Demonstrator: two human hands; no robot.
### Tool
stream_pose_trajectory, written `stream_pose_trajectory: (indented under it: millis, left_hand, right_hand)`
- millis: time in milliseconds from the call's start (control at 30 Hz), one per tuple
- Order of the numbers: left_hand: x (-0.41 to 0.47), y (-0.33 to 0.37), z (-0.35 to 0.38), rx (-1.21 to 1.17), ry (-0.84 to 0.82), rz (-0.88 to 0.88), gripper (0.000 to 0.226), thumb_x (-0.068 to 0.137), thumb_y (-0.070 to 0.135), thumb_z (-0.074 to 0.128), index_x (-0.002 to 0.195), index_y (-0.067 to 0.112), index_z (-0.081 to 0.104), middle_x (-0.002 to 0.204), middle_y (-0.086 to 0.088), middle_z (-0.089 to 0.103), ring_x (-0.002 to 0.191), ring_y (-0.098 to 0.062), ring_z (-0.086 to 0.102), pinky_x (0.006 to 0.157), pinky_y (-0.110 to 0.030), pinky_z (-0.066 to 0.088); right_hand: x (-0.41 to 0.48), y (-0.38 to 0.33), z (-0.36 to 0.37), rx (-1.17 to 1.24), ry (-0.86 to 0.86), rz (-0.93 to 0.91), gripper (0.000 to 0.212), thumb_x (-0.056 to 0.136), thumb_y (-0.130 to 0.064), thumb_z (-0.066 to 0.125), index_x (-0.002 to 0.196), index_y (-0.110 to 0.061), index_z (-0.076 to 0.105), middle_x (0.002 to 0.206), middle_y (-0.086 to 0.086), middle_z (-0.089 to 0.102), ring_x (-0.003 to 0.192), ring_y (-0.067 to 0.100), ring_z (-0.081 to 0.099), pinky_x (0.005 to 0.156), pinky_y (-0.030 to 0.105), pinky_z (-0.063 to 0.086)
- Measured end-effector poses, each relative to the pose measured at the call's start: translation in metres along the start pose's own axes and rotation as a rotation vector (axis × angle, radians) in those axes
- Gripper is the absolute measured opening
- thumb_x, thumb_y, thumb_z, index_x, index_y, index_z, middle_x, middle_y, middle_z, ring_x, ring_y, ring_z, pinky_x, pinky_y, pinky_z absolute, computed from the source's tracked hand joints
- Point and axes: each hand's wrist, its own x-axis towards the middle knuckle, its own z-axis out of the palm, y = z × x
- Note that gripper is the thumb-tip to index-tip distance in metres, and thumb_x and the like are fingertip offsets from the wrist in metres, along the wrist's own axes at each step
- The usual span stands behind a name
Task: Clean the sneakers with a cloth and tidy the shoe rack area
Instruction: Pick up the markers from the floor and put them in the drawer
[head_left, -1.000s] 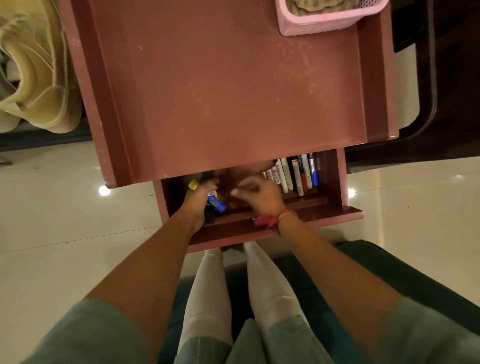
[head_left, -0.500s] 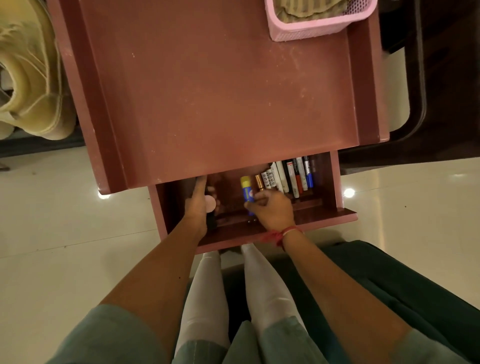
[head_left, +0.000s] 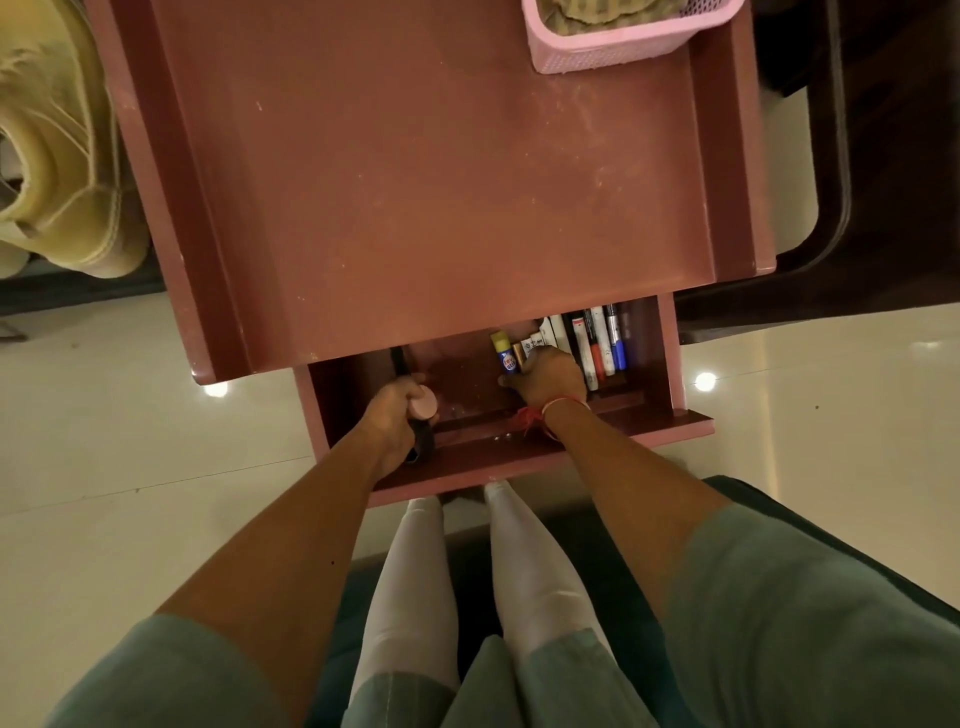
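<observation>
The drawer (head_left: 519, 462) of a red-brown table (head_left: 441, 182) stands pulled out. My left hand (head_left: 395, 423) grips a black item with a round pink end (head_left: 423, 404) at the drawer's left side. My right hand (head_left: 553, 374) holds a blue glue stick with a yellow cap (head_left: 503, 352), set upright against a row of markers and pens (head_left: 597, 345). A cream sneaker (head_left: 52, 156) lies on the floor to the left of the table. A pink basket (head_left: 618, 49) at the table's far right holds a crumpled cloth (head_left: 597, 15).
Pale glossy floor tiles (head_left: 104, 441) spread to the left and right of the table. Dark furniture (head_left: 883, 208) stands close to the table's right side. My knees and a green seat (head_left: 831, 545) are just below the drawer front.
The glue stick passed from my left hand to my right and moved right, up against the marker row. My left hand now grips the black item with the pink end.
</observation>
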Motion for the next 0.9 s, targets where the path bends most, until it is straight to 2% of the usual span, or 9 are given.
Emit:
stream_pose_trajectory:
  millis: [100,200,267,367,467,500,633,800,900]
  left_hand:
    - [-0.001,-0.004,0.001,0.020,-0.032,-0.024,0.013,0.097,0.005,0.046,0.094,0.005,0.058,0.089,-0.008,0.058,0.076,-0.017,0.055,0.063,-0.024,0.046]
    - [0.001,-0.005,-0.001,0.061,-0.115,0.015,0.024,0.096,0.005,0.050,0.119,-0.001,0.056,0.110,-0.014,0.063,0.093,-0.022,0.061,0.068,-0.026,0.053]
    - [0.001,-0.005,-0.002,0.064,-0.165,0.053,0.023,0.096,0.004,0.050,0.118,0.002,0.057,0.108,-0.012,0.064,0.093,-0.022,0.062,0.064,-0.026,0.055]
    - [0.002,-0.005,-0.005,0.093,-0.200,0.076,0.016,0.095,0.005,0.053,0.109,0.009,0.061,0.106,-0.010,0.066,0.097,-0.022,0.062,0.071,-0.026,0.054]
    - [0.009,-0.007,-0.007,0.116,-0.170,0.064,0.024,0.096,0.013,0.054,0.119,0.006,0.059,0.115,-0.012,0.065,0.106,-0.024,0.062,0.092,-0.037,0.051]
    - [0.012,-0.008,-0.007,0.084,-0.127,0.057,0.022,0.098,0.015,0.052,0.116,0.006,0.060,0.110,-0.011,0.066,0.100,-0.023,0.063,0.090,-0.037,0.052]
    - [0.018,-0.002,-0.002,-0.031,0.046,0.000,0.026,0.102,0.014,0.042,0.086,0.012,0.062,0.083,-0.005,0.060,0.068,-0.014,0.056,0.054,-0.025,0.052]
    - [0.027,0.008,0.008,0.142,0.038,0.096,0.029,0.100,0.023,0.049,0.086,0.027,0.075,0.112,-0.003,0.067,0.098,-0.026,0.062,0.091,-0.045,0.052]
    - [0.029,0.013,0.010,0.134,0.161,0.143,0.011,0.093,0.019,0.062,0.100,0.014,0.068,0.093,0.001,0.063,0.084,-0.020,0.058,0.093,-0.038,0.049]
  right_hand:
    - [-0.012,-0.005,-0.003,0.298,-0.017,-0.104,0.032,0.070,-0.030,0.079,0.088,-0.008,0.065,0.094,0.010,0.067,0.086,0.021,0.061,0.075,0.031,0.048]
    - [-0.040,-0.020,-0.004,0.411,-0.303,-0.280,0.052,0.069,-0.023,0.080,0.117,-0.015,0.060,0.112,0.003,0.063,0.093,0.011,0.057,0.083,0.028,0.049]
    - [-0.052,-0.027,0.006,0.393,-0.352,-0.384,0.063,0.068,-0.022,0.081,0.124,-0.017,0.055,0.118,0.000,0.060,0.098,0.011,0.056,0.085,0.025,0.048]
    - [-0.050,-0.035,0.016,0.356,-0.232,-0.452,0.046,0.070,-0.019,0.078,0.113,-0.013,0.061,0.106,0.002,0.065,0.088,0.010,0.057,0.075,0.016,0.045]
    - [-0.041,-0.040,0.018,0.312,-0.165,-0.476,0.031,0.072,-0.021,0.074,0.098,-0.009,0.063,0.089,0.007,0.068,0.080,0.018,0.063,0.069,0.031,0.051]
    - [-0.037,-0.040,0.018,0.262,-0.132,-0.475,0.029,0.073,-0.022,0.073,0.096,-0.008,0.062,0.085,0.009,0.068,0.078,0.021,0.063,0.067,0.033,0.051]
    - [-0.017,-0.036,0.015,-0.035,0.048,-0.462,0.030,0.077,-0.027,0.063,0.100,-0.008,0.057,0.089,0.018,0.064,0.083,0.035,0.061,0.065,0.036,0.049]
    - [-0.004,-0.021,0.008,-0.379,0.093,-0.536,0.037,0.080,-0.033,0.063,0.109,-0.011,0.053,0.113,0.013,0.055,0.094,0.035,0.058,0.072,0.037,0.045]
    - [-0.005,-0.018,0.006,-0.304,0.116,-0.467,0.040,0.078,-0.035,0.066,0.109,-0.012,0.055,0.118,0.014,0.051,0.095,0.037,0.057,0.072,0.038,0.048]
